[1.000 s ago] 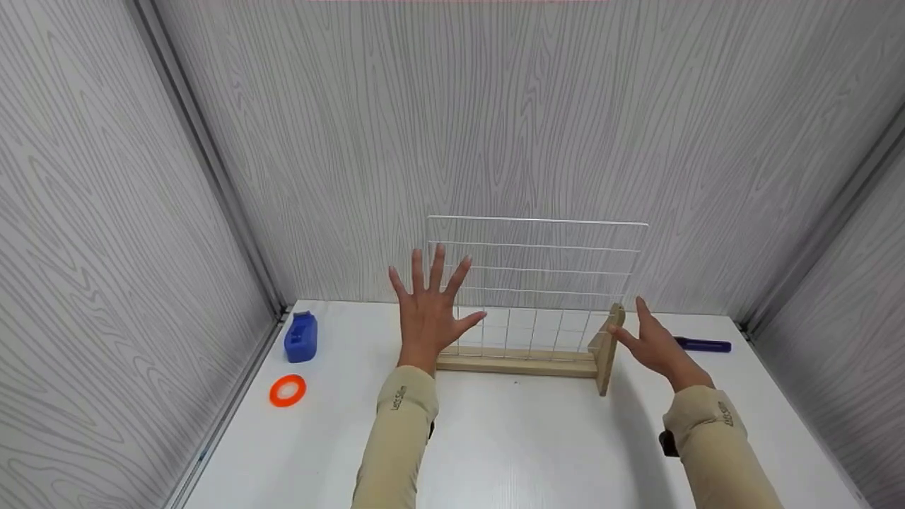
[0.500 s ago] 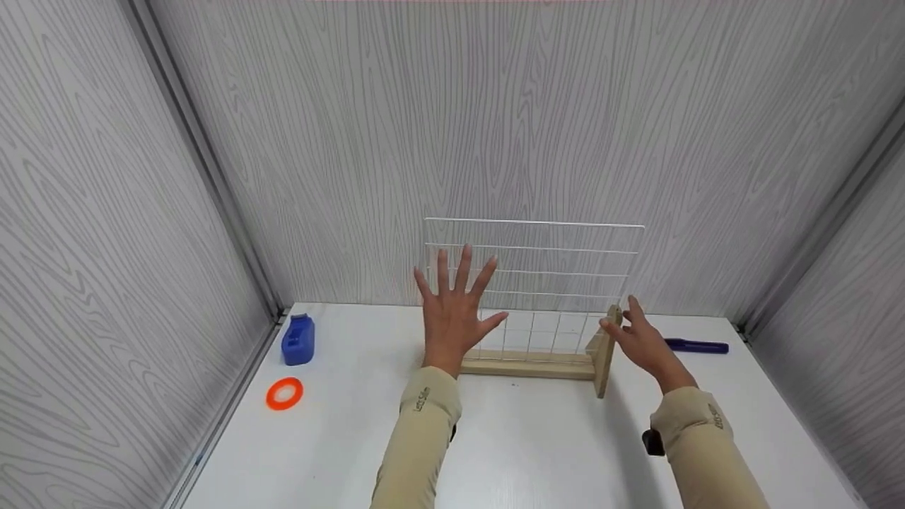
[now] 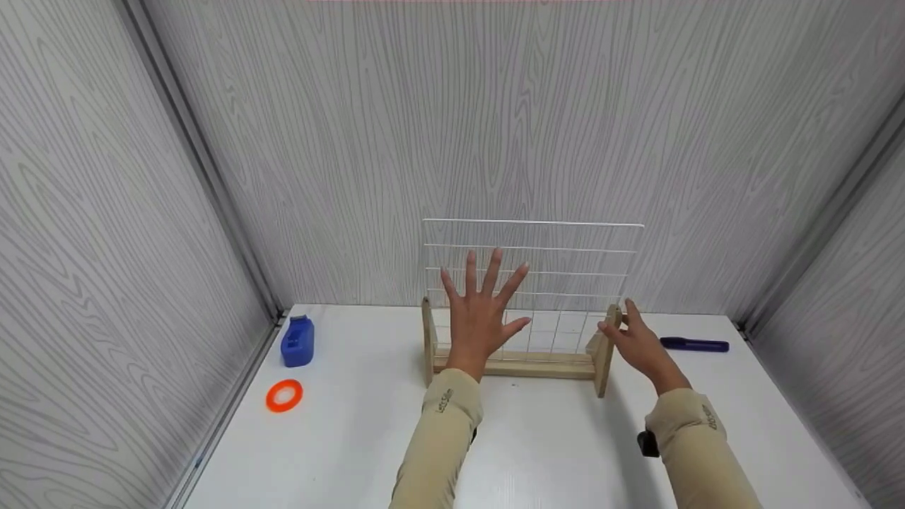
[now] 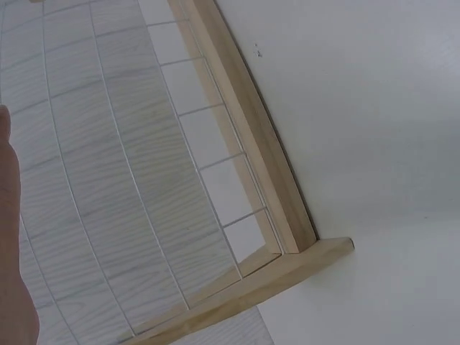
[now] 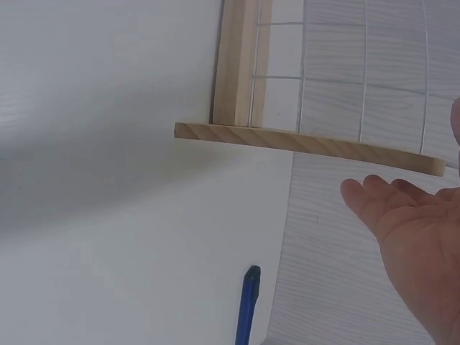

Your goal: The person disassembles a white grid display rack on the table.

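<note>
While the wire grid stand (image 3: 544,368) stands upright on the white desk (image 3: 544,452), the left hand (image 3: 477,322) spreads its fingers before it, grip wide and unloaded. Beside the stand's right upright (image 3: 603,353), the right hand (image 3: 640,348) keeps thumb and fingers parted, its grip loose. A blue pen-like tool (image 3: 696,345) lies right of the stand; a blue dispenser (image 3: 298,343) and orange ring (image 3: 271,397) sit left.

Grey wood-grain walls (image 3: 495,127) enclose a glossy white tabletop (image 3: 339,452) on three sides
</note>
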